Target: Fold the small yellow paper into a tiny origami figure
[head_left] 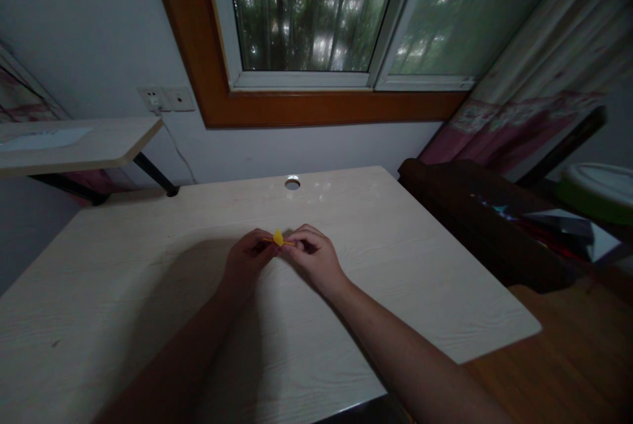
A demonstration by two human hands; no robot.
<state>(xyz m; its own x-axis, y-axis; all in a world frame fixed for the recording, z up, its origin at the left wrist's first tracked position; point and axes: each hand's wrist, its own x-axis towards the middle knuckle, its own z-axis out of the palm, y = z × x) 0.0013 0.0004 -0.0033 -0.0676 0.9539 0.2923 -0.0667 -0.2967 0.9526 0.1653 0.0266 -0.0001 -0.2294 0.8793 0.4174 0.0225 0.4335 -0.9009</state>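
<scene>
Both hands meet over the middle of the pale wood-grain table (pixel 395 239), their fingertips close together. Between them is a small yellow piece (pixel 278 237) with a pointed top and thin orange parts reaching out to each side; it looks like folded paper, though its exact kind is too small to tell. My left hand (pixel 248 254) pinches its left side between thumb and fingers. On the right side, my right hand (pixel 316 256) pinches it the same way, fingers curled. The fingertips cover much of the piece.
A raised shelf (pixel 99 140) on black legs stands at the back left, near wall sockets (pixel 165 99) with a white cable. The tabletop has a round cable hole (pixel 292 182) at its back edge. Dark furniture (pixel 475 213) borders the right side, below the curtain (pixel 534 81).
</scene>
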